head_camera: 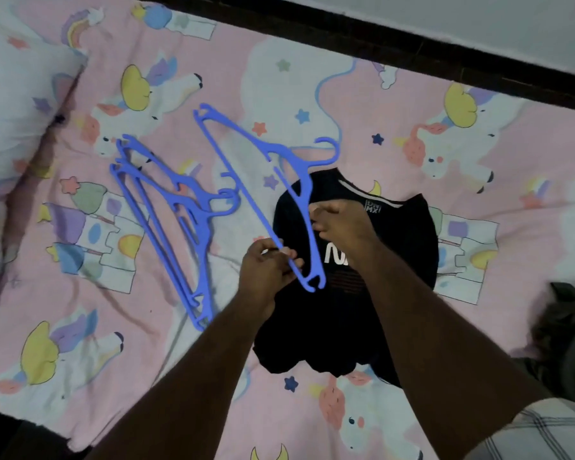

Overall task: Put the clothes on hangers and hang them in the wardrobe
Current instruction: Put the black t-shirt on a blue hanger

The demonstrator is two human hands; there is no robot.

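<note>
The black shirt [346,293] lies flat mid-bed, collar toward the far edge; it looks soft and limp, so I'd take it at the neckline. Over it I hold a blue hanger [263,180], light and stiff: my left hand [266,270] pinches its lower bar, my right hand [342,224] curls round the sloping arm. Spare hangers [166,220] lie beside, toward the pillow [17,104]

Two bare forearms; a pale plaid short sleeve [545,426] with dark crossing lines covers the right upper arm.
</note>
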